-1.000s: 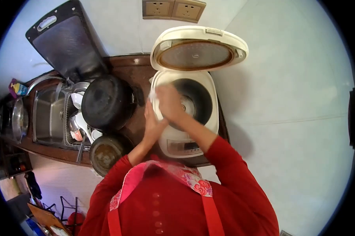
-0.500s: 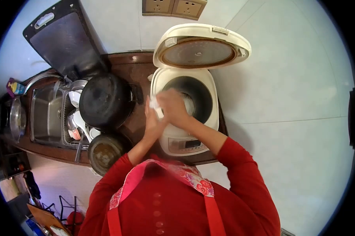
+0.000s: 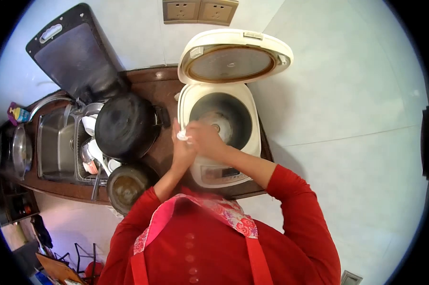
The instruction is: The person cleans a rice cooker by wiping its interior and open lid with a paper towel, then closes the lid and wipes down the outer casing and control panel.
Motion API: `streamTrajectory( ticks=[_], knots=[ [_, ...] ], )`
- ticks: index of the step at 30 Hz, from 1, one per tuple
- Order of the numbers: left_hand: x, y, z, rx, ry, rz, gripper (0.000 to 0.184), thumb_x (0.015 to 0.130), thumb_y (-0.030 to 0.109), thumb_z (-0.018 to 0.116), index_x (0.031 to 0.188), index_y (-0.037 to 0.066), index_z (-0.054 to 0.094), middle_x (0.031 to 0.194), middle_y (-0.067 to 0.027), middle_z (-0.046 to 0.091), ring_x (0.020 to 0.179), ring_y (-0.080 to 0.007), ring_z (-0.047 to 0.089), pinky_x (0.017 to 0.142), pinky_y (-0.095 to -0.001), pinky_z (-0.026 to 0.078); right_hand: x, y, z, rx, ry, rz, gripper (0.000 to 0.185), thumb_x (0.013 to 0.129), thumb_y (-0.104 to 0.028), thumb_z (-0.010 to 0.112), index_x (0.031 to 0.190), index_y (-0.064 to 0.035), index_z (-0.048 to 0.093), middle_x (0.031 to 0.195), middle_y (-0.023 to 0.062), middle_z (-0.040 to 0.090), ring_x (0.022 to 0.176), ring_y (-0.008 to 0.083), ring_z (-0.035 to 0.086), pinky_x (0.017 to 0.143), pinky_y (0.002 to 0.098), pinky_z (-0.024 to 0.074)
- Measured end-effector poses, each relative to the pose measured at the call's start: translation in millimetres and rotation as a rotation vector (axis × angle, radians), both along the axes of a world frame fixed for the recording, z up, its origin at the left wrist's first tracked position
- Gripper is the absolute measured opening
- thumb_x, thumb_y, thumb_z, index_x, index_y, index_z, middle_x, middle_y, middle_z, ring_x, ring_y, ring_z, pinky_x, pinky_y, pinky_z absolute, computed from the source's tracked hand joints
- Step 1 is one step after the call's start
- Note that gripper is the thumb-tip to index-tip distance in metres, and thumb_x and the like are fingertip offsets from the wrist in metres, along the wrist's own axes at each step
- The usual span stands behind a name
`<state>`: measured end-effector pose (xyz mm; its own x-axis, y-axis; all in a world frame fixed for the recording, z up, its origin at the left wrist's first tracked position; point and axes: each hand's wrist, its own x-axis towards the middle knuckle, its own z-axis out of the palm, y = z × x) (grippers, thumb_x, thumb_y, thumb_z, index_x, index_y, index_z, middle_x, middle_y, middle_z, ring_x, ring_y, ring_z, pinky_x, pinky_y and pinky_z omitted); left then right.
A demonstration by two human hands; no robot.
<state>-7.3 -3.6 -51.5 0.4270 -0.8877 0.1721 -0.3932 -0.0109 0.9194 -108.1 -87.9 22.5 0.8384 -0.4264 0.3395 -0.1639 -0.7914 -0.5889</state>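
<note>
An open white rice cooker stands on the counter in front of me, its lid tipped up. Inside the grey well, a pale round plate with a small disc at its centre shows at the bottom. Over the cooker's front left rim, my right hand is closed on a crumpled white cloth or tissue; which of the two I cannot tell. My left hand presses against the same white wad from the left, just outside the cooker, its fingers partly hidden.
Left of the cooker lie a large black pot and a smaller dark pan. Beyond them are a rack of dishes and a steel sink. A dark cutting board leans on the wall, near sockets.
Both hands have shifted slightly towards me and stay together around the white wad. More of the cooker's bottom plate shows. The view has turned a little.
</note>
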Motion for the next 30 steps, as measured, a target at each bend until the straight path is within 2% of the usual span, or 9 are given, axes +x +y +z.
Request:
streamTrajectory(
  ticks=[1,3,6,9,13,15,25,28,30],
  knots=[
    [-3.1,0.2,4.1,-0.026,0.216,0.011,0.087,0.076,0.016,0.068,0.145,-0.006,0.020,0.147,-0.0287,0.026,0.136,-0.0433,0.024,0.113,-0.0441,0.020,-0.1,-2.5,4.8,-0.037,-0.002,0.002,0.012,0.072,-0.008,0.060,0.083,-0.0034,0.064,0.092,0.0126,0.062,0.083,0.0334,0.059,0.074,0.0428,0.0484],
    [-0.6,3.4,20.8,0.008,0.116,-0.022,0.088,0.076,0.016,0.068,0.145,-0.007,0.018,0.147,-0.0298,0.026,0.136,-0.0435,0.025,0.113,-0.0438,0.021,7.0,-12.1,13.9,-0.107,-0.013,-0.002,0.014,0.072,-0.009,0.060,0.085,-0.0048,0.063,0.093,0.0126,0.060,0.085,0.0328,0.059,0.074,0.0428,0.0486],
    [-3.4,5.1,13.7,0.030,0.075,0.017,0.089,0.077,0.011,0.066,0.147,-0.007,0.014,0.146,-0.0295,0.025,0.136,-0.0396,0.026,0.113,-0.0406,0.020,38.6,-56.1,19.3,-0.559,-0.255,-0.136,0.017,0.073,-0.010,0.059,0.088,-0.0016,0.061,0.089,0.0122,0.057,0.086,0.0294,0.057,0.077,0.0382,0.0477],
    [-1.5,5.9,16.6,0.086,0.094,0.016,0.086,0.080,0.005,0.063,0.147,-0.007,0.012,0.147,-0.0240,0.025,0.136,-0.0309,0.026,0.112,-0.0350,0.020,37.2,-82.2,5.3,-0.778,-0.134,-0.126,0.019,0.071,-0.011,0.058,0.084,0.0018,0.061,0.086,0.0120,0.056,0.082,0.0277,0.055,0.075,0.0364,0.0459],
    [-3.1,8.9,23.1,0.051,0.119,0.003,0.087,0.080,0.008,0.063,0.147,-0.007,0.011,0.148,-0.0264,0.023,0.137,-0.0335,0.024,0.113,-0.0368,0.019,15.1,-101.9,-1.2,-0.842,-0.003,-0.168,0.016,0.066,-0.011,0.059,0.074,0.0017,0.063,0.077,0.0118,0.052,0.076,0.0244,0.052,0.067,0.0337,0.0416],
    [-1.5,7.4,26.5,0.067,0.171,-0.007,0.091,0.078,0.012,0.066,0.147,-0.008,0.010,0.149,-0.0314,0.021,0.140,-0.0401,0.019,0.115,-0.0414,0.016,11.0,-102.6,-3.2,-0.799,0.055,-0.125,0.011,0.069,-0.007,0.057,0.075,0.0017,0.060,0.078,0.0139,0.052,0.075,0.0290,0.052,0.068,0.0389,0.0427],
    [-1.4,7.8,20.1,0.037,0.111,-0.004,0.090,0.078,0.011,0.065,0.146,-0.009,0.010,0.147,-0.0325,0.023,0.138,-0.0421,0.022,0.114,-0.0427,0.017,25.4,-79.9,4.1,-0.591,-0.063,-0.268,0.009,0.063,-0.002,0.058,0.068,0.0052,0.061,0.078,0.0197,0.051,0.079,0.0354,0.050,0.069,0.0428,0.0429],
    [-4.6,5.6,23.9,0.029,0.131,0.000,0.091,0.077,0.012,0.065,0.146,-0.010,0.009,0.147,-0.0330,0.022,0.138,-0.0424,0.022,0.114,-0.0425,0.018,38.1,-60.9,8.9,-0.350,0.123,-0.352,0.023,0.065,-0.006,0.057,0.077,0.0115,0.065,0.094,0.0253,0.054,0.095,0.0381,0.049,0.084,0.0434,0.0429],
    [-1.9,3.6,14.1,0.005,0.103,-0.003,0.091,0.077,0.012,0.065,0.146,-0.010,0.009,0.147,-0.0330,0.022,0.138,-0.0423,0.022,0.114,-0.0422,0.019,55.6,-43.3,3.6,-0.261,0.158,-0.402,0.019,0.065,-0.006,0.060,0.075,0.0086,0.069,0.100,0.0267,0.055,0.100,0.0399,0.052,0.087,0.0423,0.0452]
  ],
)
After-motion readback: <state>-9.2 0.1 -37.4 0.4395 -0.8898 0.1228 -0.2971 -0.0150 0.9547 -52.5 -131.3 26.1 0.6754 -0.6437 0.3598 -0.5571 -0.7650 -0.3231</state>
